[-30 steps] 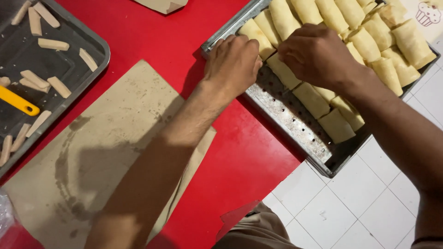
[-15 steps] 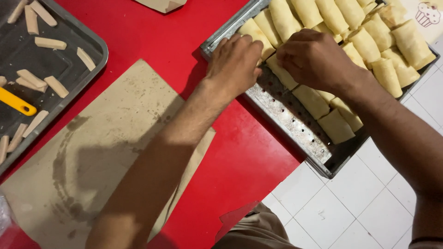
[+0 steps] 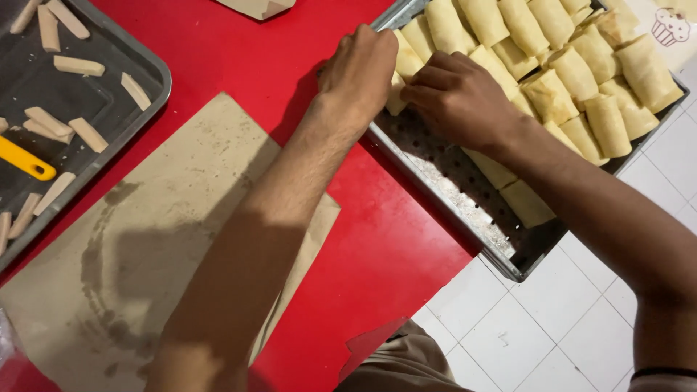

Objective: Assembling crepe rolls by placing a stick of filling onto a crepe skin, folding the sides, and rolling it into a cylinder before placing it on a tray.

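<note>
Both hands meet over the near left corner of a perforated metal tray point(image 3: 465, 210) packed with several pale yellow dough rolls point(image 3: 573, 72). My left hand point(image 3: 361, 72) curls over the tray's rim, its fingers closed against one roll point(image 3: 396, 98). My right hand point(image 3: 461, 98) reaches in from the right and presses its fingertips on the same roll from the other side. The roll is mostly hidden between the two hands.
A dark tray point(image 3: 156, 94) at the far left holds several cut dough sticks point(image 3: 78, 65) and a yellow-handled tool point(image 3: 25, 160). A stained brown paper sheet point(image 3: 145, 247) lies on the red table point(image 3: 377, 261). White floor tiles show at the lower right.
Both hands have shifted a little along the tray's near edge and closed in on one roll at the corner.
</note>
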